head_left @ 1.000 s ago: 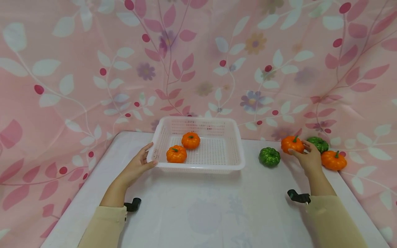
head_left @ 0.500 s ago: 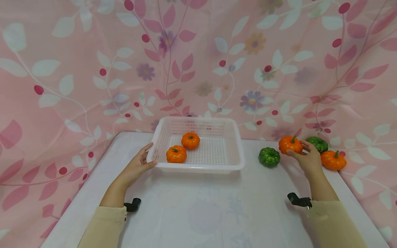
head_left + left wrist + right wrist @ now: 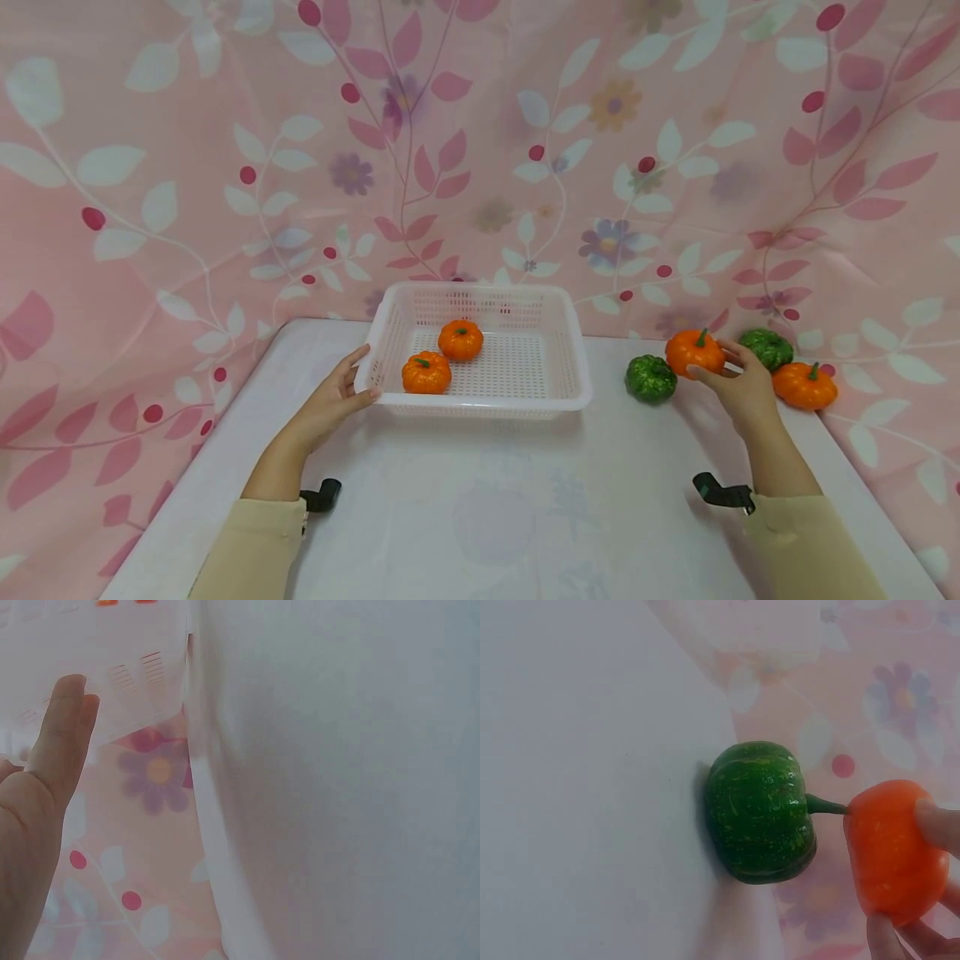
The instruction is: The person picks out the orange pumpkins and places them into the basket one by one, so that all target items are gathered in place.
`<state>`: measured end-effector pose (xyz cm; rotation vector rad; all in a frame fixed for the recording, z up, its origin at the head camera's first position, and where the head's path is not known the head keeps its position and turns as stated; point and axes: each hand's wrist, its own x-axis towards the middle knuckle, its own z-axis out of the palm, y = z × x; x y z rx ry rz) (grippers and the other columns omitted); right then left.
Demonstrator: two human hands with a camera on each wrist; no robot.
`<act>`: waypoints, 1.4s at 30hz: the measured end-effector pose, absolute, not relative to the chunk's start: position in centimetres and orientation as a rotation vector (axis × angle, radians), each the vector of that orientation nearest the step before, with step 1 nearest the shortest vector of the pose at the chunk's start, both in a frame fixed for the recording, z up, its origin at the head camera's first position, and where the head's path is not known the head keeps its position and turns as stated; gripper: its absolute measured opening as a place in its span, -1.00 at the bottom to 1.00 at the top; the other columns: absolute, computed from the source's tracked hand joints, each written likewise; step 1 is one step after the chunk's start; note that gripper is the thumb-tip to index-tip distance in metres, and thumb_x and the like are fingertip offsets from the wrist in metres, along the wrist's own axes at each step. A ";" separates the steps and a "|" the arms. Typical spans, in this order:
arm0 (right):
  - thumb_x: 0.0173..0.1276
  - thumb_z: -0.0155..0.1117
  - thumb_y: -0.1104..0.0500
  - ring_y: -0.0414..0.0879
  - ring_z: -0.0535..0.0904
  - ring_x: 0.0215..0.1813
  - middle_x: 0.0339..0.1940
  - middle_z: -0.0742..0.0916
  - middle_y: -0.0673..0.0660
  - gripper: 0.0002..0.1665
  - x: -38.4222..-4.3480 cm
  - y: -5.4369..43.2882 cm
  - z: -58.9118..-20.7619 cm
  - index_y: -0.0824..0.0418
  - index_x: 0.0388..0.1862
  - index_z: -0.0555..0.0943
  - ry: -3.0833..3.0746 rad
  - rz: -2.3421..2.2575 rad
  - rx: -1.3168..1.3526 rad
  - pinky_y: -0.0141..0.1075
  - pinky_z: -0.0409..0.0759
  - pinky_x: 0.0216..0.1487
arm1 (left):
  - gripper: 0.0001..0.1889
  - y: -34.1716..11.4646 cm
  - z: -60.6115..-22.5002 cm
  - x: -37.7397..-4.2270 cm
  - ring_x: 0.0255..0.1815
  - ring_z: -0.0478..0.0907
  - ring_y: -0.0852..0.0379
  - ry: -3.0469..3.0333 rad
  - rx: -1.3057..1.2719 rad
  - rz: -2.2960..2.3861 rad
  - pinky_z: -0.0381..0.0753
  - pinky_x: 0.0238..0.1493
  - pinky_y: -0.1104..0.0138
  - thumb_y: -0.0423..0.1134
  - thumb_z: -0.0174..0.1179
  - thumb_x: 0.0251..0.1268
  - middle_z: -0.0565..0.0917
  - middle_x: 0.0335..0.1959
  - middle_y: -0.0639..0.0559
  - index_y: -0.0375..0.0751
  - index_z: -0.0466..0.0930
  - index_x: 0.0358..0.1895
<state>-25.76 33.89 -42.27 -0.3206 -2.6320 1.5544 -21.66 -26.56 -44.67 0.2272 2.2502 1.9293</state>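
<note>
My right hand [image 3: 744, 385] pinches a small orange pumpkin [image 3: 692, 353] with a green stem between thumb and fingers. In the right wrist view the held orange pumpkin [image 3: 891, 851] is beside the stem of a green pumpkin [image 3: 761, 814]. That green pumpkin [image 3: 650, 380] rests on the table just left of my right hand. My left hand [image 3: 327, 406] touches the left end of a white perforated plastic basket [image 3: 480, 402], thumb by its front corner. Straight fingers [image 3: 66, 720] lie against the basket wall [image 3: 142, 645] in the left wrist view. Two orange pumpkins [image 3: 427, 374] sit inside, toward the left.
Another green pumpkin [image 3: 767, 349] and an orange pumpkin [image 3: 806, 386] rest at the table's right edge, behind and beside my right hand. A pink floral cloth [image 3: 480, 150] hangs behind the white-covered table [image 3: 495, 517]. Both wrists carry small black cameras [image 3: 722, 490].
My right hand has moved slightly left with the orange pumpkin, bringing it nearer the left green pumpkin. My left hand and the basket stay where they were.
</note>
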 end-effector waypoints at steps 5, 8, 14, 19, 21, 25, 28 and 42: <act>0.30 0.36 -0.23 0.36 0.19 0.48 0.60 0.11 0.36 0.10 -25.3 33.6 -41.9 0.08 0.65 0.05 -2.642 1.586 -0.312 0.06 0.41 0.27 | -0.10 -26.6 -44.7 -21.7 0.34 0.30 -0.20 2.255 0.218 1.922 0.46 0.09 0.52 -0.37 0.19 0.43 0.22 0.49 -0.30 0.01 -0.21 0.64; 0.31 0.36 -0.22 0.35 0.20 0.48 0.61 0.12 0.35 0.09 -25.0 33.2 -41.6 0.07 0.65 0.06 -2.645 1.593 -0.302 0.04 0.41 0.27 | -0.09 -26.7 -44.8 -21.7 0.33 0.31 -0.18 2.264 0.213 1.913 0.46 0.09 0.52 -0.35 0.22 0.42 0.22 0.49 -0.30 0.02 -0.20 0.64; 0.30 0.38 -0.20 0.34 0.25 0.46 0.59 0.17 0.35 0.08 -24.5 32.7 -41.2 0.07 0.64 0.08 -2.656 1.568 -0.256 -0.08 0.48 0.21 | -0.09 -26.7 -44.9 -21.8 0.35 0.30 -0.18 2.259 0.203 1.913 0.46 0.09 0.52 -0.35 0.21 0.42 0.21 0.50 -0.29 0.04 -0.20 0.64; 0.30 0.37 -0.21 0.37 0.24 0.46 0.58 0.17 0.36 0.07 -24.1 32.3 -40.9 0.03 0.64 0.08 -2.658 1.562 -0.217 0.08 0.42 0.25 | -0.10 -26.8 -44.9 -21.7 0.32 0.33 -0.09 2.260 0.217 1.915 0.45 0.10 0.52 -0.37 0.18 0.43 0.20 0.51 -0.29 0.02 -0.21 0.64; 0.30 0.37 -0.22 0.37 0.25 0.45 0.58 0.18 0.35 0.06 -23.9 32.1 -40.9 0.01 0.64 0.10 -2.656 1.564 -0.200 0.06 0.45 0.24 | -0.11 -26.8 -44.9 -21.7 0.30 0.35 -0.05 2.262 0.222 1.914 0.45 0.10 0.51 -0.37 0.18 0.43 0.21 0.50 -0.29 0.02 -0.20 0.64; 0.30 0.39 -0.18 0.37 0.27 0.43 0.55 0.23 0.37 0.03 -23.5 31.5 -40.7 0.04 0.62 0.14 -2.627 1.579 -0.165 -0.29 0.60 0.07 | -0.11 -26.8 -44.9 -21.7 0.29 0.36 -0.05 2.260 0.225 1.916 0.46 0.10 0.51 -0.38 0.17 0.43 0.21 0.50 -0.29 0.01 -0.20 0.64; 0.31 0.40 -0.14 0.36 0.28 0.40 0.51 0.27 0.38 0.01 -23.2 30.9 -40.6 0.09 0.61 0.16 -2.590 1.607 -0.131 -0.52 0.58 -0.10 | -0.11 -26.7 -44.9 -21.7 0.29 0.36 -0.07 2.258 0.228 1.917 0.46 0.10 0.51 -0.38 0.18 0.43 0.21 0.50 -0.30 0.01 -0.21 0.64; 0.33 0.40 -0.09 0.33 0.29 0.40 0.49 0.29 0.36 -0.01 -22.6 28.3 -39.9 0.16 0.59 0.16 -2.574 1.681 -0.005 -0.54 0.56 -0.08 | -0.11 -26.6 -44.8 -21.7 0.30 0.35 -0.09 2.244 0.239 1.933 0.47 0.10 0.51 -0.39 0.18 0.42 0.22 0.49 -0.31 -0.01 -0.21 0.64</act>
